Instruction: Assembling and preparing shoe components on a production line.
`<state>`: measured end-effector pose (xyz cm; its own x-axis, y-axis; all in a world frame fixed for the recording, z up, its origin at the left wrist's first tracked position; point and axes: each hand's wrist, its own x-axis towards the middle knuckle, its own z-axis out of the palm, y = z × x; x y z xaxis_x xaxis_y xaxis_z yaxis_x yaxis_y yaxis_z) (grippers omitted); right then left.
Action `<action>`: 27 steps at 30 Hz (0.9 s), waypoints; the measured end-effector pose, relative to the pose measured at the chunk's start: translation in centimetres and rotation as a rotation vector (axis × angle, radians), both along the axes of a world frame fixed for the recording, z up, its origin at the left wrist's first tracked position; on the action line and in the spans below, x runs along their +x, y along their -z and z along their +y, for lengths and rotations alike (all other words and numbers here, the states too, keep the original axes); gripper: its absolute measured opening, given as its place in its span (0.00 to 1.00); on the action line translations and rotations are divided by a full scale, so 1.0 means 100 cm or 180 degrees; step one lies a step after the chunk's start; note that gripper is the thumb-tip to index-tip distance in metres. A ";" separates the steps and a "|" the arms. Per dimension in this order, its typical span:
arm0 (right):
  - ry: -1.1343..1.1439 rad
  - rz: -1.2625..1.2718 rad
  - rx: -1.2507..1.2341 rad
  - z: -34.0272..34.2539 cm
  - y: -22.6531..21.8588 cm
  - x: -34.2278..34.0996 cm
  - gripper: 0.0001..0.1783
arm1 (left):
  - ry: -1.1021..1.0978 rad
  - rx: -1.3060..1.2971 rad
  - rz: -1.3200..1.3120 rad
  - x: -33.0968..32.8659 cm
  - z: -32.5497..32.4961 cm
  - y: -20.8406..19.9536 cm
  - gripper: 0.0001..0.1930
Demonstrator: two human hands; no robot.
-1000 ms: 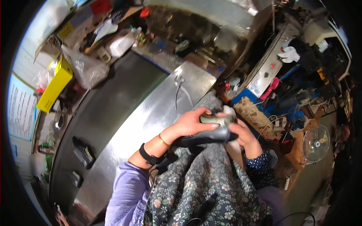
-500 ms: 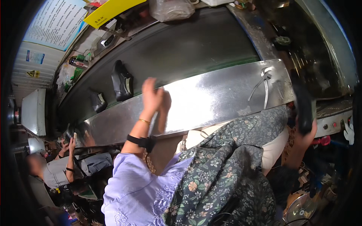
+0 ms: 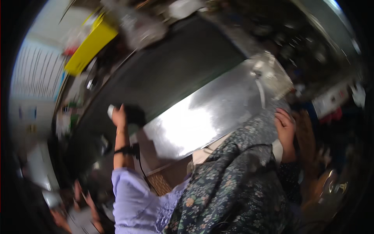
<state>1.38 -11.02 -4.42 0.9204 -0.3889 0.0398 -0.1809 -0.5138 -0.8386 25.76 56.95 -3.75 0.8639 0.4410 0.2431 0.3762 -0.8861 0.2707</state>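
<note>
On the dark conveyor belt (image 3: 187, 58), at the left, my left hand (image 3: 120, 116) is closed on what looks like a black shoe (image 3: 135, 115). A small white patch shows by the fingertips, too blurred to make out. Over at the right, my right hand (image 3: 286, 126) is beside the edge of my dark floral apron (image 3: 230, 171), its fingers loosely bent and apart, with no shoe in it. Between the hands lies the shiny metal plate (image 3: 230, 101), with metal pincers (image 3: 261, 91) at its right end. Motion blurs much of the view.
A yellow box (image 3: 91, 45) and a clear plastic bag (image 3: 142, 29) stand along the far side of the belt. A co-worker's arms (image 3: 91, 212) show at the lower left. A white glove (image 3: 358, 95) hangs at the far right by a control panel (image 3: 331, 99).
The view has turned. My left hand has moved from above the metal plate to the black shoe on the belt. My right hand has let go of its black shoe and come back beside the apron.
</note>
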 end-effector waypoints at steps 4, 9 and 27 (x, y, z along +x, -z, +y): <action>0.0670 0.0045 0.0946 0.010 -0.042 -0.057 0.12 | 0.0364 -0.2930 -0.0508 0.009 -0.105 -0.013 0.15; 0.0476 -0.0170 0.0570 0.033 -0.100 -0.055 0.14 | 0.1443 -0.5878 -0.0106 -0.031 -0.271 -0.086 0.14; 0.0846 -0.1021 -0.0084 0.048 -0.134 -0.088 0.35 | 0.5903 -0.3084 0.0512 -0.195 -0.533 -0.128 0.46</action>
<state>-7.38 -6.23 8.99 0.7276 -0.6062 0.3212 -0.0419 -0.5066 -0.8612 6.22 3.70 9.09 0.3203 -0.8515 0.4151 -0.5144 0.2116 0.8310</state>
